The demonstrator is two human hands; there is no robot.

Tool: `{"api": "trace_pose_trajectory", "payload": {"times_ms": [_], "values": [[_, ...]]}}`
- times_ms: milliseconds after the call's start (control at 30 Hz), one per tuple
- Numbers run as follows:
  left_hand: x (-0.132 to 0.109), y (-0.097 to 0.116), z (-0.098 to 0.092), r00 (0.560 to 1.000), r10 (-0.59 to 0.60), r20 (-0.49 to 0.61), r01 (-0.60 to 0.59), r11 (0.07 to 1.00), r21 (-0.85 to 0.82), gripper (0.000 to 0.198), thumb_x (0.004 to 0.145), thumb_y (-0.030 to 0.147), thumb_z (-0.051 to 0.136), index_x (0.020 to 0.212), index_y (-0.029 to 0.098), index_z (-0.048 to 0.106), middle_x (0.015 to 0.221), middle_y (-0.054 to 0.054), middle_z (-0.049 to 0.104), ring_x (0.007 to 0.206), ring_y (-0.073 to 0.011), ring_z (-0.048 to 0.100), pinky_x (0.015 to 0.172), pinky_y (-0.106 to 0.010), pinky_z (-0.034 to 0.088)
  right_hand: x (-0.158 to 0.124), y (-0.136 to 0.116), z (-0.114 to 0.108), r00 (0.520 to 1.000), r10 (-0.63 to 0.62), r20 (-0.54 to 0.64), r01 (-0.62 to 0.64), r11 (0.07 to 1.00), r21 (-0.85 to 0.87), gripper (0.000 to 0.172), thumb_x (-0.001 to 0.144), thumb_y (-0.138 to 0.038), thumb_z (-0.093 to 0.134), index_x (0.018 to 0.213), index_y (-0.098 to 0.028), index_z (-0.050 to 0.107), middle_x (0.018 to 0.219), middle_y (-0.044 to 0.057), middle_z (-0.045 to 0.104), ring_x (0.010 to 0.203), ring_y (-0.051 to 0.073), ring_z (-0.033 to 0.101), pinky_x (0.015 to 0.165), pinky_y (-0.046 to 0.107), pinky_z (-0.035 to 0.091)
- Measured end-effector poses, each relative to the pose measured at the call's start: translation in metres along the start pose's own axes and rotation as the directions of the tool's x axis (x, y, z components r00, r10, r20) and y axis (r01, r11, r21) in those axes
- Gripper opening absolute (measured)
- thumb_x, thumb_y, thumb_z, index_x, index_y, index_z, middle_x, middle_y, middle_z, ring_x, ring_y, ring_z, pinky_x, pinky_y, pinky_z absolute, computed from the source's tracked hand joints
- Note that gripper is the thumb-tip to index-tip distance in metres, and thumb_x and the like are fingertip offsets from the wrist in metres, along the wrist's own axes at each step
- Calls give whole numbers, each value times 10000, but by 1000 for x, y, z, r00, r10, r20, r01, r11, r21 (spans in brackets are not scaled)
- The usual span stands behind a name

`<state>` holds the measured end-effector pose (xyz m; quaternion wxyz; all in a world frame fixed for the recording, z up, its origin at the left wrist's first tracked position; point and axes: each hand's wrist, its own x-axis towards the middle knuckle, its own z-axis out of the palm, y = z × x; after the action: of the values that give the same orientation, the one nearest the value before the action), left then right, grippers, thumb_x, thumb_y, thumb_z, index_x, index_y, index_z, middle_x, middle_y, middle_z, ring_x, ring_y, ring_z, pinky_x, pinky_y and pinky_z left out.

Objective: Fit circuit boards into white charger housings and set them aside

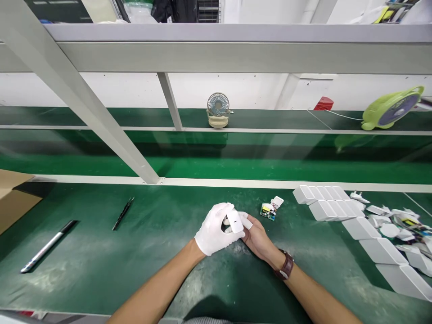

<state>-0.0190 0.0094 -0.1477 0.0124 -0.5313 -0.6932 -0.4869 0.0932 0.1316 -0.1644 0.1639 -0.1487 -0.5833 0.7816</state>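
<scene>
Casing [235,221] between both hands | left hand [214,229] grip closed on it | right hand [258,236] grip pinching it

A: Where is the desk [162,252] open?
B: Left of the left hand [216,230]: a wide green stretch, with only a black tool [123,213] and a marker [49,246] lying well apart.
A: And to the right?
B: Crowded. A small circuit board [268,211] lies near the right hand [258,236], then rows of white casings [337,204]. A slanted beam [101,128] crosses behind.

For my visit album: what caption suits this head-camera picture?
Gloved left hand and right hand hold a small white casing over a green bench, rows of white casings alongside.
</scene>
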Motion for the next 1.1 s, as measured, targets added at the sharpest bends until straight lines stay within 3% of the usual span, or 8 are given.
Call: {"api": "trace_pose_trajectory", "payload": {"times_ms": [133, 300, 467, 567, 667, 833, 933, 1100], "values": [[0, -1, 0, 999, -25, 21, 24, 1000, 19, 770, 703, 315, 829, 1386, 226, 484, 1237, -159, 589, 1167, -332, 597, 945, -488, 537, 0, 3, 0, 987, 160, 31, -163, 967, 194, 372, 890, -525, 624, 1067, -203, 682, 864, 62, 741, 766, 241, 705, 662, 375, 577], [-1, -3, -4, 997, -49, 65, 48, 999, 7, 812, 672, 328, 854, 1391, 225, 489, 1273, -164, 579, 1202, -340, 578, 997, -502, 513, 0, 5, -2, 988, 149, 42, -154, 978, 139, 377, 932, -525, 569, 1103, -201, 658, 874, 65, 727, 786, 233, 703, 672, 379, 590], [5, -8, -12, 972, -196, 131, 198, 980, -1, 785, 705, 354, 839, 1404, 236, 499, 1361, -146, 568, 1247, -344, 561, 1055, -508, 474, 5, 2, -11, 978, -195, -69, 182, 971, -154, 285, 909, -401, 650, 1134, -225, 640, 1084, 72, 701, 926, 208, 680, 853, 400, 586], [9, -14, -9, 939, -307, 158, 302, 952, 52, 489, 818, 347, 736, 1279, 248, 607, 1227, -104, 657, 1143, -302, 632, 995, -478, 509, 6, 0, -17, 908, -418, 5, 369, 795, -482, 276, 916, -279, 634, 1187, -231, 633, 1204, 97, 654, 1040, 217, 645, 947, 419, 549], [10, -20, -8, 916, -351, 194, 339, 936, 94, 298, 799, 346, 741, 1075, 243, 699, 1073, -74, 701, 1028, -288, 669, 928, -463, 532, 3, -6, -18, 849, -505, 158, 474, 594, -650, 313, 933, -198, 588, 1245, -218, 610, 1240, 126, 629, 1134, 238, 618, 988, 437, 536], [25, -23, -14, 846, -501, 181, 509, 861, 2, 331, 760, 389, 773, 1026, 208, 697, 1017, -68, 735, 928, -259, 693, 854, -396, 552, -6, -23, -9, 692, -659, 294, 598, 295, -746, 380, 931, -121, 563, 1305, -186, 563, 1315, 157, 584, 1258, 280, 536, 1035, 477, 509], [56, -34, -25, 767, -641, 37, 639, 767, 64, 439, 723, 461, 798, 1035, 165, 707, 991, -88, 752, 925, -276, 700, 873, -395, 544, -10, -28, -7, 621, -688, 375, 645, 178, -743, 366, 931, -120, 560, 1295, -148, 559, 1299, 176, 595, 1227, 286, 552, 967, 453, 547], [123, -73, -55, 736, -644, -208, 676, 716, 177, 422, 763, 442, 731, 1037, 121, 712, 1058, -133, 735, 1072, -344, 658, 1003, -481, 477, -8, -24, -8, 581, -659, 478, 688, 83, -721, 304, 962, -170, 531, 1260, -126, 574, 1221, 158, 641, 1179, 256, 579, 941, 403, 549]]}}
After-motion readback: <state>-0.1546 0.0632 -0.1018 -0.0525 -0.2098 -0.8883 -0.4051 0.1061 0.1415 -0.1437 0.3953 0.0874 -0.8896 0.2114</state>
